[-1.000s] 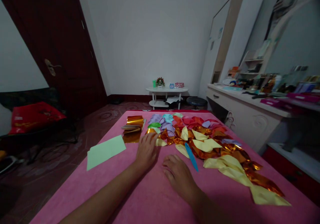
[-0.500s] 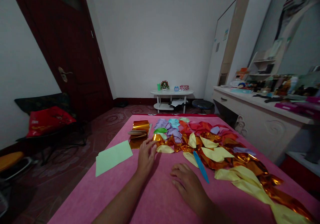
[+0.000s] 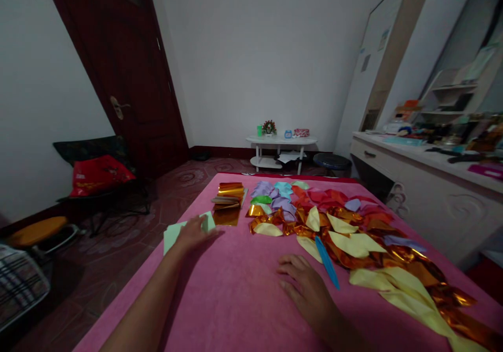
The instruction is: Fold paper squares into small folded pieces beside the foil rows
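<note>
Left hand (image 3: 194,232) left of center, over pale green sheets (image 3: 171,235); fingers reach to the right, a bit apart. Hand covers the middle of the sheets, so can't tell if it grips any. Sheets lie at the left edge of the pink cloth (image 3: 236,299), corners showing on both sides of the hand.

Right hand (image 3: 302,284) lower right of center, low over the cloth or resting on it; can't tell which. Fingers half curled, thumb apart, gap between them, nothing seen in it. Nearest thing: narrow blue piece (image 3: 327,264), slanted, just beside it on the upper right.

Stack of copper foil (image 3: 228,216) sits above the left hand, upper part folded over. Center to right edge: spread of crumpled pieces, purple (image 3: 283,207), red (image 3: 326,197) and more foil, with pale yellow pieces (image 3: 356,243) on and beside the foil. 1 green piece (image 3: 261,199) near the top.

Background: dark red door (image 3: 129,79) upper left, red bag (image 3: 100,175) below it, low white table (image 3: 283,140) past the cloth.
</note>
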Demonstrator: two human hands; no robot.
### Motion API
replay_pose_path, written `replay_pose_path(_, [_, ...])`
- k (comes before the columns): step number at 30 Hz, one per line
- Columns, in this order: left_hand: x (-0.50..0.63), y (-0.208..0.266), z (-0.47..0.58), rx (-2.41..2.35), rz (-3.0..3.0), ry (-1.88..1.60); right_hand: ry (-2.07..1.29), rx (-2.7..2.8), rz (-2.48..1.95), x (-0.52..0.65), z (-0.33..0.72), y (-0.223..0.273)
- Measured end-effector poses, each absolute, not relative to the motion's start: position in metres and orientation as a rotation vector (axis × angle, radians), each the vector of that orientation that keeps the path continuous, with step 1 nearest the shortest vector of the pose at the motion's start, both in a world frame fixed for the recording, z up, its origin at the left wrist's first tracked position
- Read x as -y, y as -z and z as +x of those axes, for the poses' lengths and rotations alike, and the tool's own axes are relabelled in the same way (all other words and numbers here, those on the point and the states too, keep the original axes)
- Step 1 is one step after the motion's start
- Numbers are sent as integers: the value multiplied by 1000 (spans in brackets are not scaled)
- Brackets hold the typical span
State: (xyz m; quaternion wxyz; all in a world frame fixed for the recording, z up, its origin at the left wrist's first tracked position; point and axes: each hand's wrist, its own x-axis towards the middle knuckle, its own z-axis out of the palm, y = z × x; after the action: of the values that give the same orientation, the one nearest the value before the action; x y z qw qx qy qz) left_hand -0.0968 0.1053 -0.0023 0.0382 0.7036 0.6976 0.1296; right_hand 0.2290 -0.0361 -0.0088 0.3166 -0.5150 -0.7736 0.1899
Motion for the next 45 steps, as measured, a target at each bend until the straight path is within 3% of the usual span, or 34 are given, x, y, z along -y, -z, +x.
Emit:
replay_pose_path(5, [-103,19,-112,-1854,2266,-225,-495,2087,-1374,35,230,8])
replay_pose_path(20, [-96,31,-132,-1904,1770,-1201,-495,2062,-1369,30,233,20])
replay_pose_path(31, [-73,5,-102,-1634,1591,-1496,-514,2015,-1366,27,235,26])
replay_pose_path(39, [-5,-24,2,-658,1916,-1182,-490,1637,-1221,33,235,22])
replay_pose_path(45, [-6,-6,-4,-682,1900,-1122,-483,1856,-1043,32,235,15])
